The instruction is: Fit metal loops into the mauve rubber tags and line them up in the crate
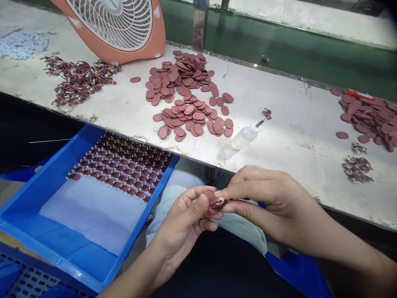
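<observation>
My left hand [189, 215] pinches a reddish-brown oval disc [209, 195] between thumb and fingers, just past the table's front edge. Against the disc's face sits a small brown-and-white piece [219, 201]. Thumb and forefinger of my right hand [263, 198] close on this piece from the right; something thin and dark shows between them, too small to name. On the table beyond lies a clear squeeze bottle [245, 137] with a metal needle tip, which touches another small brown piece [266, 113].
Heaps of oval discs [189, 111] lie mid-table, more discs [369, 118] at right. Small brown pieces [82, 80] and pale blue bits [23, 43] are at left, near an orange fan [142, 49]. A blue tray [23, 215] at lower left holds rows of assembled pieces.
</observation>
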Demonstrator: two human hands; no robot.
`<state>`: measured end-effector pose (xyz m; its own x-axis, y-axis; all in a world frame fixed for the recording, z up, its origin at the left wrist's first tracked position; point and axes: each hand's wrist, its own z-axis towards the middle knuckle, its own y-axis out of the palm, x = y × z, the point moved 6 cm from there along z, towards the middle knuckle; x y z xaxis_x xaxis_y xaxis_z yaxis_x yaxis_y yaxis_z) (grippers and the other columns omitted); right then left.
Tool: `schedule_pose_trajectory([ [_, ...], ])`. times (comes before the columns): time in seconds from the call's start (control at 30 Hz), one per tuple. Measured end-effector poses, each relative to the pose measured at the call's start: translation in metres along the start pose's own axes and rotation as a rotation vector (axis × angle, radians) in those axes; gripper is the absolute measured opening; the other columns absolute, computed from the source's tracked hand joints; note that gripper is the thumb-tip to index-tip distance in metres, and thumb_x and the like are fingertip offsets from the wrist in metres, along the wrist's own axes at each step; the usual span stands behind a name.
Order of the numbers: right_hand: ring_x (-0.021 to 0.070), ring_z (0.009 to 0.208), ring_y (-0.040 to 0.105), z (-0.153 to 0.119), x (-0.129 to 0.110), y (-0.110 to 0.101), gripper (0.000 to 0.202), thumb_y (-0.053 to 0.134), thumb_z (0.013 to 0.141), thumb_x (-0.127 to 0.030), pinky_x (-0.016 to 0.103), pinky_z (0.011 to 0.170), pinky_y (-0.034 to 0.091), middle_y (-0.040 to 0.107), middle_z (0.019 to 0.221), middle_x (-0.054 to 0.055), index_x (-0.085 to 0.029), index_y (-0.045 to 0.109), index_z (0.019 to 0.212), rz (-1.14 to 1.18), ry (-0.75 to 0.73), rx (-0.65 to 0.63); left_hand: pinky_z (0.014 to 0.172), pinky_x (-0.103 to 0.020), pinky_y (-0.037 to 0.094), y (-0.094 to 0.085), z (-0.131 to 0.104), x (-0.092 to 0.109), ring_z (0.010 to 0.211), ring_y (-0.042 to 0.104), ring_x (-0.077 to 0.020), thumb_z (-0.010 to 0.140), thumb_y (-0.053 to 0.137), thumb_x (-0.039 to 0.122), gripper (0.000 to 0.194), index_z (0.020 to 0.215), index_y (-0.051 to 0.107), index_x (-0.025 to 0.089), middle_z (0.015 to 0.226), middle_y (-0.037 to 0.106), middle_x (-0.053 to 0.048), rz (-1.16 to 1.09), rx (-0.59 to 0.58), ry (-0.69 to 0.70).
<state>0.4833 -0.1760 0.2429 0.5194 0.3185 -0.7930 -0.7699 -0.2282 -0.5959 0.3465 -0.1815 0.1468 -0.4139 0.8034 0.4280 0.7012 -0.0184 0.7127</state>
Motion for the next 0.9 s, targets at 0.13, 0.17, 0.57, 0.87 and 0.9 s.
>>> schedule_pose_trajectory([
  [0.13,0.0142,0.078,0.062,0.0009,-0.0003,0.0014,0.017,0.061,0.096,-0.025,0.026,0.066,0.051,0.068,0.083,0.001,-0.026,0.072,0.109,-0.027,-0.021,-0.001,0.053,-0.014,0.053,-0.0006,-0.0004,-0.0010,0.058,0.065,-0.0081,0.070,0.087,0.034,0.028,0.086,0.072,0.017,0.065,0.068,0.003,-0.019,0.018,0.008],
  [0.17,0.0144,0.078,0.062,0.0009,0.0000,0.0017,0.016,0.061,0.096,-0.025,0.027,0.066,0.051,0.068,0.083,0.001,-0.026,0.072,0.108,-0.030,-0.022,-0.001,0.053,-0.013,0.053,-0.0005,-0.0004,-0.0012,0.058,0.065,-0.0079,0.070,0.087,0.034,0.027,0.085,0.072,0.017,0.065,0.068,0.003,-0.024,0.019,0.009],
  [0.57,0.0135,0.078,0.060,0.0020,-0.0038,0.0027,0.010,0.061,0.096,-0.016,0.025,0.068,0.048,0.070,0.084,0.003,-0.017,0.070,0.099,0.001,-0.076,0.005,0.055,-0.013,0.055,0.0010,-0.0001,-0.0031,0.059,0.066,-0.0066,0.073,0.085,0.031,0.022,0.083,0.072,0.016,0.066,0.068,0.003,-0.059,0.005,0.014],
  [0.87,0.0122,0.078,0.061,0.0026,-0.0025,0.0017,0.010,0.062,0.094,-0.013,0.023,0.070,0.050,0.070,0.084,0.002,-0.018,0.070,0.098,0.012,-0.053,0.020,0.058,-0.014,0.057,0.0027,0.0028,-0.0023,0.061,0.068,-0.0073,0.073,0.085,0.030,0.020,0.085,0.074,0.017,0.066,0.069,0.003,-0.078,0.014,0.008],
  [0.9,0.0123,0.078,0.060,0.0026,-0.0027,0.0015,0.009,0.062,0.094,-0.013,0.023,0.070,0.050,0.069,0.084,0.002,-0.018,0.070,0.096,0.011,-0.057,0.021,0.058,-0.013,0.057,0.0029,0.0029,-0.0021,0.061,0.067,-0.0072,0.073,0.085,0.030,0.020,0.084,0.075,0.017,0.065,0.069,0.003,-0.080,0.015,0.008],
])
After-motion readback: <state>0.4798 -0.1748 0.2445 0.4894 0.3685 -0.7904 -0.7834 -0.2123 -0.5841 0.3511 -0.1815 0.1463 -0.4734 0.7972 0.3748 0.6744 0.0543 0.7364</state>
